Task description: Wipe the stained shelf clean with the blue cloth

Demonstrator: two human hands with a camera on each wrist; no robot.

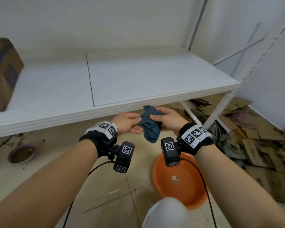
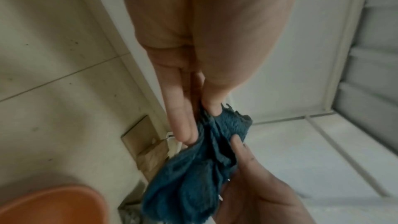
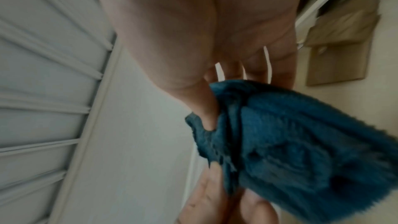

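Two bare hands meet just in front of the white shelf (image 1: 138, 76), below its front edge, and that shelf is the biggest thing here: a broad pale board with a dark seam running front to back across it. At the shelf's far left end sits a brown cardboard box (image 1: 3, 73). Under the shelf's right end, flattened cardboard (image 1: 257, 145) lies heaped on the tiled floor. On the floor in front of the shelf, below the hands, stands an orange basin (image 1: 179, 183); out under the shelf's left part there is a small purple bowl (image 1: 21, 153), brown inside. The blue cloth (image 1: 150, 124) hangs bunched between the two hands, clear of the shelf and above the basin. The left hand (image 1: 127, 123) pinches one side of it between thumb and fingers, the fingers fairly straight. The right hand (image 1: 169, 119) grips the other side, thumb pressed over the fabric and fingers curled behind it.
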